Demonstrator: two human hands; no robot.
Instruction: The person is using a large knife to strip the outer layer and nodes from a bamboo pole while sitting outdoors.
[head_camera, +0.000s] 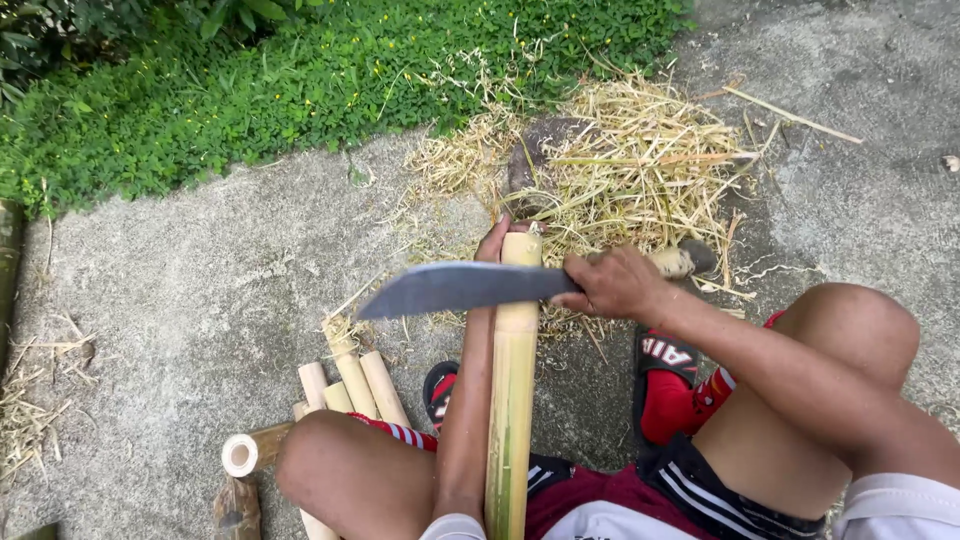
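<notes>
A long yellow-green bamboo pole (512, 400) stands nearly upright between my knees, its top end resting against a dark wooden block (540, 150). My left hand (493, 241) grips the pole just below its top, mostly hidden behind it. My right hand (612, 283) is closed around the handle of a broad grey machete (455, 288). The blade lies crosswise in front of the pole's upper part, pointing left.
A heap of pale bamboo shavings (640, 170) covers the concrete around the block. Several cut bamboo pieces (345, 385) lie by my left knee. Green ground cover (250, 90) borders the concrete at the top. My feet wear red and black sandals (662, 385).
</notes>
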